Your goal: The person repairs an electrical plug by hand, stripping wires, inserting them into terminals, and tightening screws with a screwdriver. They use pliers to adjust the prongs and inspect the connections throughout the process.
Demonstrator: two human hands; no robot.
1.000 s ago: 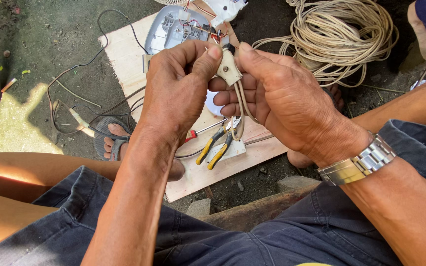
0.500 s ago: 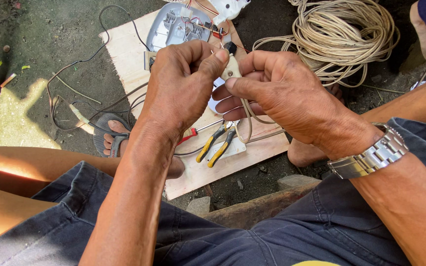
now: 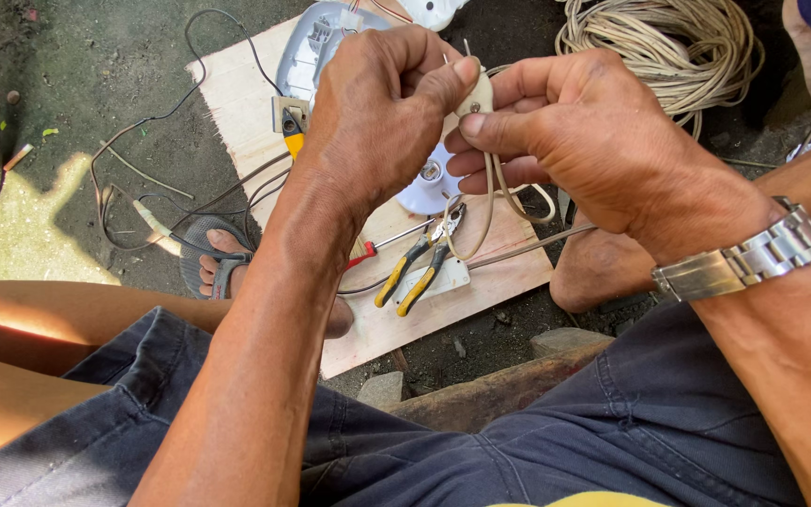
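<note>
Both hands have lifted slightly, and now the left hand (image 3: 382,113) and right hand (image 3: 593,141) pinch the small plug (image 3: 477,94) above the board (image 3: 237,103); it looks light and rigid, best held by its body, its cord (image 3: 490,202) limp.

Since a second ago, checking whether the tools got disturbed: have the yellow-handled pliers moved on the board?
No. The yellow-handled pliers lie at the same spot on the plywood board, near its front edge beside the red-handled screwdriver; any apparent drift looks like head-camera movement.
</note>
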